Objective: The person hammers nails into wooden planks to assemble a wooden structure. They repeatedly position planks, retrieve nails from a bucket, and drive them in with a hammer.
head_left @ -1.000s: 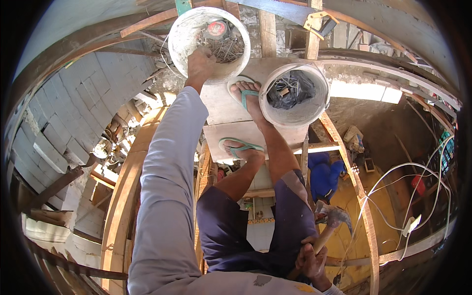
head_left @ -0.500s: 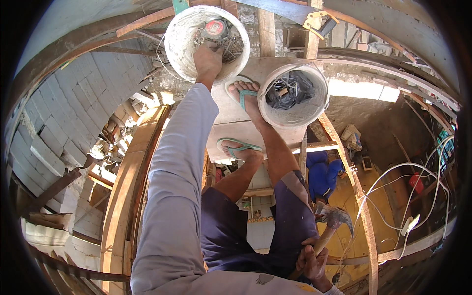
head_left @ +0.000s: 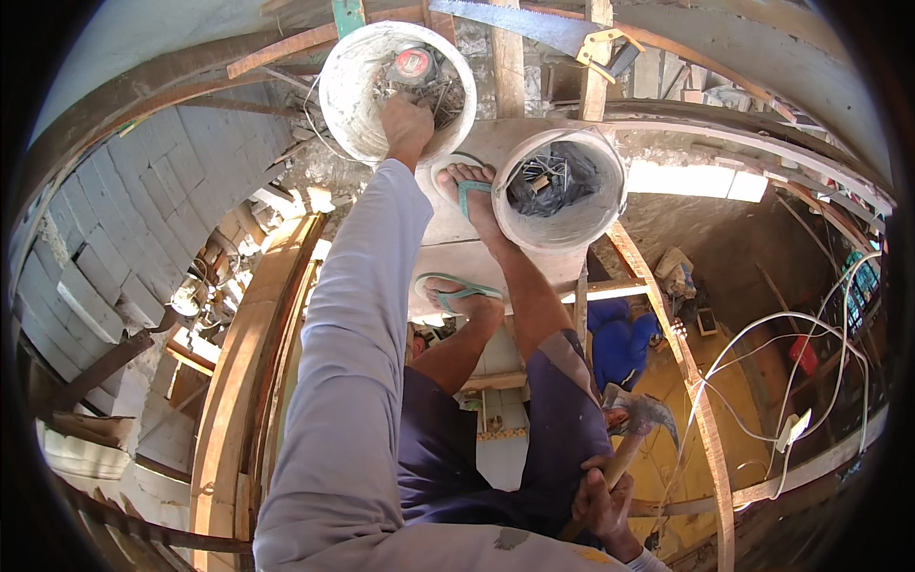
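Note:
My left hand, at the end of a long grey sleeve, reaches down into a white bucket at the top. Its fingers curl among loose nails; what they pinch, if anything, is hidden. A round tape measure with a red face lies in the bucket beyond the hand. At the lower right my right hand is closed around the wooden handle of a claw hammer, its head up beside my thigh. A second white bucket holds nails on black plastic, next to my sandalled foot.
My feet stand on a pale board above a lower level. A handsaw with a yellow-and-black handle rests across beams at the top. Below, a person in blue bends over. White cables loop at the right; a timber beam runs along the left.
The view has shifted slightly. My left hand stays in the bucket, its fingers now turned further down and less visible. My right hand keeps its hold on the hammer.

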Demonstrator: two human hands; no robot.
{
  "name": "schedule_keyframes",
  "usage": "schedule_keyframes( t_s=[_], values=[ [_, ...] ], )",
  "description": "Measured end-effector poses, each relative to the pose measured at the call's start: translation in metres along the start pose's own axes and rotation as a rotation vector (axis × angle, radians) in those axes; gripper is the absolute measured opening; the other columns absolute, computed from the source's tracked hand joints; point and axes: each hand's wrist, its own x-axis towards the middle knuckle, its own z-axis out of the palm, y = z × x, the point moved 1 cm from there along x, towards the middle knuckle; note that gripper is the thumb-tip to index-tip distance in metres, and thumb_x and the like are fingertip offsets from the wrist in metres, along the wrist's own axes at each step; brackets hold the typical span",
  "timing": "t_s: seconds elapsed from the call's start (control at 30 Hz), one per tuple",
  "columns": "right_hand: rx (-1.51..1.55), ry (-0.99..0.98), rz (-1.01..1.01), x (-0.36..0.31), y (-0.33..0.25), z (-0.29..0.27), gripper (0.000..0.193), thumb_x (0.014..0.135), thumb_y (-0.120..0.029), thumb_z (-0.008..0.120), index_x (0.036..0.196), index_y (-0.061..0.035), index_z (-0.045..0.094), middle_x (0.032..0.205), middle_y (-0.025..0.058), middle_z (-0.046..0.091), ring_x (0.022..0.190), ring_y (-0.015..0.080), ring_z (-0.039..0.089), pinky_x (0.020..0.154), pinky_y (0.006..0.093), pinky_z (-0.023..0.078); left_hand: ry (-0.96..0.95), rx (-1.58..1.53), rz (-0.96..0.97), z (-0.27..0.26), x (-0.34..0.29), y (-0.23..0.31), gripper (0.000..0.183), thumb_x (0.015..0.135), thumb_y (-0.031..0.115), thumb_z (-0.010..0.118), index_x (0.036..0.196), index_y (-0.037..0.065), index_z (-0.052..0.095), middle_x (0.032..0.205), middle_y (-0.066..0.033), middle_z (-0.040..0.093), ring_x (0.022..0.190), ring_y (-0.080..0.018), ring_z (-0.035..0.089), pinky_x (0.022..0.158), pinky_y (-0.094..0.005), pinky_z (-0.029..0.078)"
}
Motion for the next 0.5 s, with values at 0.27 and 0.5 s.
schedule_keyframes(
  t_s=[0.27, 0.5],
  values=[
    [-0.101, -0.039, -0.020, 0.002, 0.004, -0.003, 0.032, 0.108, -0.029, 0.056, 0.114, 0.0023, 0.055, 0.058, 0.0020, 0.051, 0.043, 0.0107, 0.050, 0.041, 0.0275, 0.043, -0.179, -0.578, -0.233, -0.050, -0.031, -0.013, 0.026, 0.099, 0.022, 0.068, 0.097, -0.003, 0.075, 0.081, -0.0105, 0.071, 0.070, -0.0183, 0.068, 0.065, -0.0319, 0.056],
    [-0.129, -0.092, -0.071, 0.002, 0.007, -0.002, 0.031, 0.108, -0.033, 0.058, 0.108, -0.0026, 0.055, 0.061, -0.0003, 0.050, 0.044, 0.0082, 0.049, 0.043, 0.0258, 0.044, -0.194, -1.262, -0.349, -0.117, -0.076, 0.001, 0.018, 0.109, 0.013, 0.055, 0.112, -0.001, 0.066, 0.091, -0.0042, 0.064, 0.080, -0.0142, 0.063, 0.075, -0.0268, 0.058]
  ],
)
